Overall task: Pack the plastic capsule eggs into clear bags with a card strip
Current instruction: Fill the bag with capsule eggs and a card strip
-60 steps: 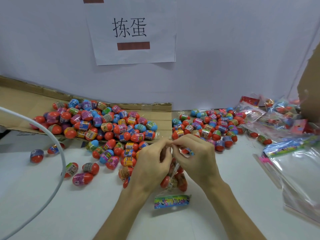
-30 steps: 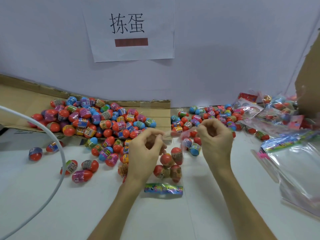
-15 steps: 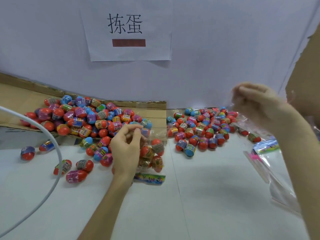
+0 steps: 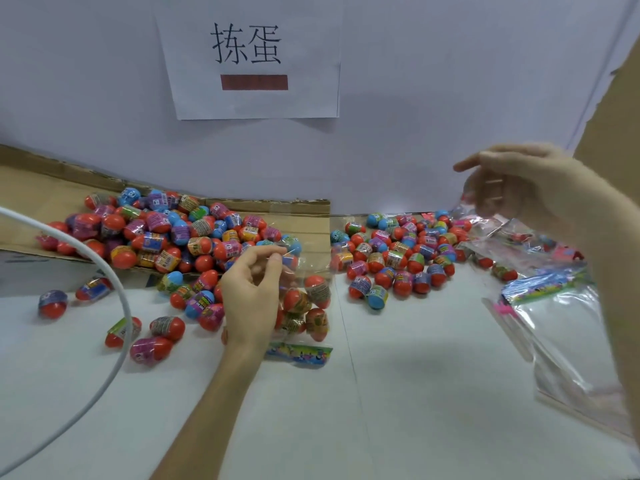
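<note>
Left hand (image 4: 251, 296) pinches one clear plastic bag (image 4: 313, 268) at its top, about five red capsule eggs (image 4: 296, 301) and one colourful card strip (image 4: 299, 354) inside; right of the bag, right hand (image 4: 533, 192) hovers, fingers loosely spread.

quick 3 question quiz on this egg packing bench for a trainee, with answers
1. True or false: the left hand pinches the top of the clear plastic bag holding red capsule eggs.
2. The colourful printed card strip sits at which end of that bag? A) nearest the person B) nearest the wall C) outside it, on the wall sign
3. Fill in: the left heap of loose multicoloured plastic eggs lies partly on flat brown ____.
Key: 1 true; 2 A; 3 cardboard
</note>
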`<control>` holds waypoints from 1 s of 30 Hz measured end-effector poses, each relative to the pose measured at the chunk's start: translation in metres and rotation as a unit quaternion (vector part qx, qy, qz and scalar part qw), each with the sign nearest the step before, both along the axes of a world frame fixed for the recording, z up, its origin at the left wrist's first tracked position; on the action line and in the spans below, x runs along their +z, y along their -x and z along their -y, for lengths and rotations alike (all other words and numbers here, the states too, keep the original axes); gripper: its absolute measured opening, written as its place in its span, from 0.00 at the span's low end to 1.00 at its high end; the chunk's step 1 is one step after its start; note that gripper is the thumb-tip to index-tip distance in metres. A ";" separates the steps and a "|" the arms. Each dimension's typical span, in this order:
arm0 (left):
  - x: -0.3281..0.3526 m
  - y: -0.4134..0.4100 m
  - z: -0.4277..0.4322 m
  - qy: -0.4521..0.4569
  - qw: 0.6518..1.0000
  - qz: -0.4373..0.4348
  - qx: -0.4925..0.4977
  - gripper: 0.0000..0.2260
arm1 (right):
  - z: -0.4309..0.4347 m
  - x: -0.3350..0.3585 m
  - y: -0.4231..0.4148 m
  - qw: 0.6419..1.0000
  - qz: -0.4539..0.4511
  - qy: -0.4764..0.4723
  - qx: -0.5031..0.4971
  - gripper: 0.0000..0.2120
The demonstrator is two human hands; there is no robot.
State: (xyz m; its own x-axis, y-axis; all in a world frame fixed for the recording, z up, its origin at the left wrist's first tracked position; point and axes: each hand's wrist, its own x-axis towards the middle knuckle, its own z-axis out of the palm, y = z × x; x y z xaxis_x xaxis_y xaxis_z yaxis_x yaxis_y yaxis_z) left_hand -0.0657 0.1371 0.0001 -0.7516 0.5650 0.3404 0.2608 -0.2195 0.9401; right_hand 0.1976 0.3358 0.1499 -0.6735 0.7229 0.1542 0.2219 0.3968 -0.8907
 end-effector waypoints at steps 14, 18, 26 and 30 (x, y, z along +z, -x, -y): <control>-0.002 0.002 0.000 -0.004 0.999 0.037 -0.002 0.08 | 0.089 -0.145 0.122 0.985 -0.091 0.145 -0.026 0.04; 0.005 -0.005 0.000 -0.003 0.985 0.144 -0.092 0.10 | 0.093 -0.144 0.119 0.959 -0.170 0.224 -0.033 0.11; 0.003 -0.011 0.001 0.083 0.954 0.099 -0.271 0.15 | 0.090 -0.139 0.111 0.951 -0.206 0.221 -0.061 0.03; 0.001 -0.013 0.000 0.058 0.971 0.060 -0.225 0.16 | 0.095 -0.140 0.116 0.950 -0.206 0.228 -0.046 0.04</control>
